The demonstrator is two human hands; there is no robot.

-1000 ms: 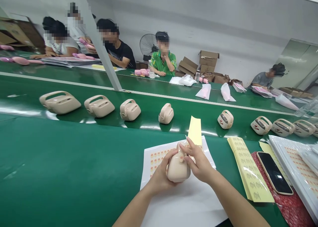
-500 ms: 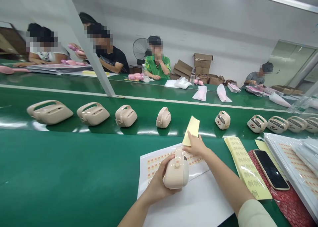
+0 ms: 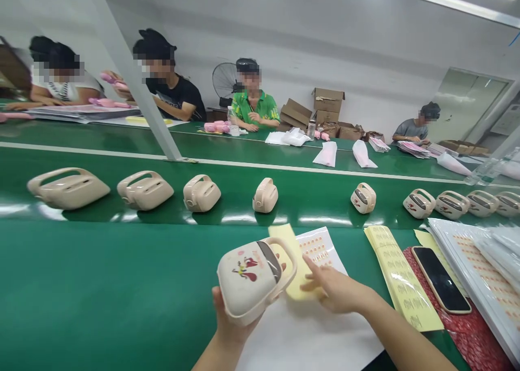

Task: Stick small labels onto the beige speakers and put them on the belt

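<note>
My left hand [image 3: 233, 319] grips a small cream handled box [image 3: 249, 279], tilted so that its front shows. Red cartoon figures and a dark glossy band mark that front. Left fingertips show through the loop of the handle. Behind the box is a pale yellow sheet [image 3: 298, 276], partly covered by the handle. My right hand [image 3: 335, 288] is at the sheet's right edge, fingers stretched and apart; whether the fingertips touch it I cannot tell. Underneath lie a white sticker sheet with rows of small orange stickers [image 3: 319, 249] and plain white paper [image 3: 320, 338].
Similar cream boxes [image 3: 266, 195] stand in a row along the green belt [image 3: 309, 206]. To the right lie yellow label strips [image 3: 400, 279], a phone [image 3: 441, 279] on red wrap and a stack of sticker sheets [image 3: 467, 268]. Several people sit across the belt behind a slanted post [image 3: 134, 73].
The box has turned from its side to show its printed front, and moved left. The yellow sheet has come nearer and left, behind the box. My right hand has drawn back towards me.
</note>
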